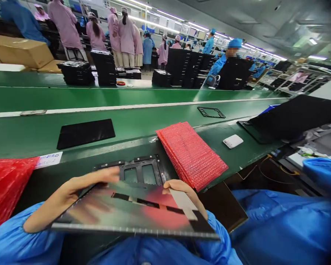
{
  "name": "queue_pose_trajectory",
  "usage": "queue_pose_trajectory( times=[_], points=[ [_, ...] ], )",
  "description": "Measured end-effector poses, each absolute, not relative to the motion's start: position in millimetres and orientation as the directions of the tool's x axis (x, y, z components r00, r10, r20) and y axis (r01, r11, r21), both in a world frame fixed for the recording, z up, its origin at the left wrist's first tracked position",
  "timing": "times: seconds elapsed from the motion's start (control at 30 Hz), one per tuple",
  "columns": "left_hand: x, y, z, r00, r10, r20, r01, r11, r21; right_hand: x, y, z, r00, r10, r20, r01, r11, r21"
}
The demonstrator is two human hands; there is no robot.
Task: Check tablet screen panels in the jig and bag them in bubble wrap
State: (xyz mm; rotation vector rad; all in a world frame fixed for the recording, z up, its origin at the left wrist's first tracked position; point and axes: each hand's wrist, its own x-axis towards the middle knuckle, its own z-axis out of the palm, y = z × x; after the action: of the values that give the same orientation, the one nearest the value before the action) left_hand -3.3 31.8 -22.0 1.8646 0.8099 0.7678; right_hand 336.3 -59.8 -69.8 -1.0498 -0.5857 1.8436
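Both hands grip a glossy display panel point(132, 213) by its far edge and hold it low in front of the body, tilted and reflecting the room. The left hand point(79, 191) reaches across from the lower left, its blurred fingers lying over the panel's top edge. The right hand point(182, 193) clasps the edge further along, with the thumb on the top face beside a strip of pale tape point(183, 204). Blue sleeves point(276, 217) fill the bottom of the frame. A long green conveyor bench point(127, 97) runs across the middle of the frame, and rows of workers in pink and blue smocks point(127, 38) stand beyond it at the top. Stacks of black trays point(105, 68) stand on the far side. Just past the panel, partly hidden by it, lies a black frame with two windows point(142, 170). Beside that frame is a pile of red bubble bags point(191, 154), and a red plastic bag point(5, 187) sits at the lower left. A black sheet point(85, 133) lies on the belt, and a small white box point(233, 141) sits right of the pile.
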Motion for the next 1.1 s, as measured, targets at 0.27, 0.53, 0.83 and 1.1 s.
queue_pose_trajectory(
  times=[0.27, 0.53, 0.83, 1.1],
  points=[
    [8, 26, -25, 0.122, 0.968, -0.217, 0.097, 0.206, 0.974, 327, -24, -103, -0.533, 0.805, -0.263, -0.395, -0.511, -0.763],
    [10, 24, -29, 0.171, 0.938, -0.301, 0.077, 0.292, 0.953, 301, -9, -83, -0.089, 0.975, -0.206, -0.51, -0.222, -0.831],
    [-7, 44, -19, -0.04, 0.999, -0.028, 0.296, 0.039, 0.954, 301, -16, -87, -0.115, 0.969, -0.218, -0.443, -0.247, -0.862],
    [-1, 16, -6, 0.16, 0.828, 0.537, 0.711, -0.474, 0.519, 298, -16, -72, -0.077, 0.975, -0.209, -0.467, -0.22, -0.856]
  ],
)
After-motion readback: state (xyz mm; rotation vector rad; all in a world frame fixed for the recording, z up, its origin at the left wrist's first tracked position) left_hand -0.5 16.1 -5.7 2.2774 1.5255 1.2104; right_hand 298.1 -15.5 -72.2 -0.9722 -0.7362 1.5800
